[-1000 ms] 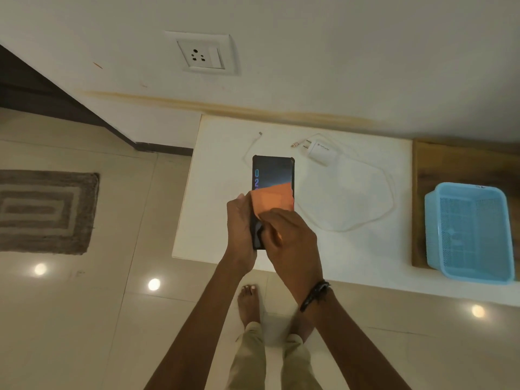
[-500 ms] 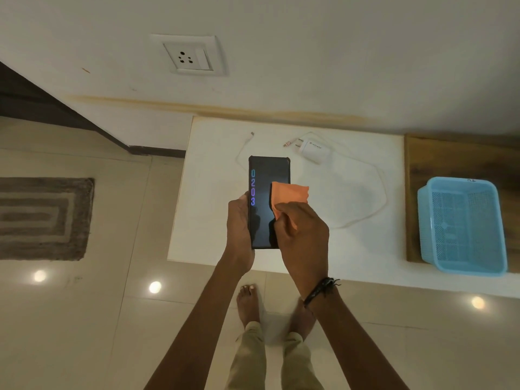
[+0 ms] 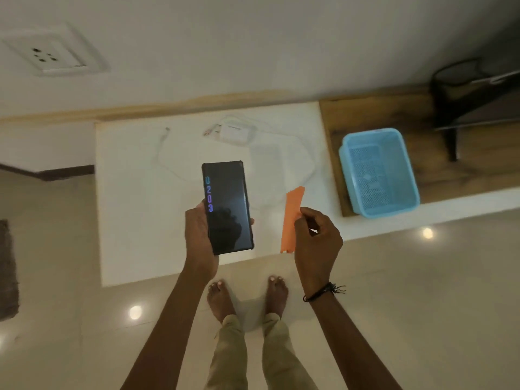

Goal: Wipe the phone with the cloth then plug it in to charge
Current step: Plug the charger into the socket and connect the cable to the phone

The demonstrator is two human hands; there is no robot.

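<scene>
My left hand (image 3: 198,235) grips a black phone (image 3: 228,204) by its lower left edge, screen up, with blue digits lit along its left side. My right hand (image 3: 316,243) pinches an orange cloth (image 3: 291,218), which hangs to the right of the phone and does not touch it. Both are held above the white counter (image 3: 135,209). A white charger adapter (image 3: 235,133) lies at the back of the counter, its thin white cable (image 3: 161,149) looping leftward. A white wall socket (image 3: 50,56) sits on the wall at upper left.
A light blue plastic basket (image 3: 378,173) stands on a wooden surface (image 3: 464,170) to the right of the counter. A dark object (image 3: 461,88) stands at far right. Glossy floor tiles and my bare feet are below; a grey mat (image 3: 7,271) lies at the left edge.
My right hand has lifted the orange cloth off the phone screen and moved it to the right. The view has swung to the right, so the socket now sits at far left.
</scene>
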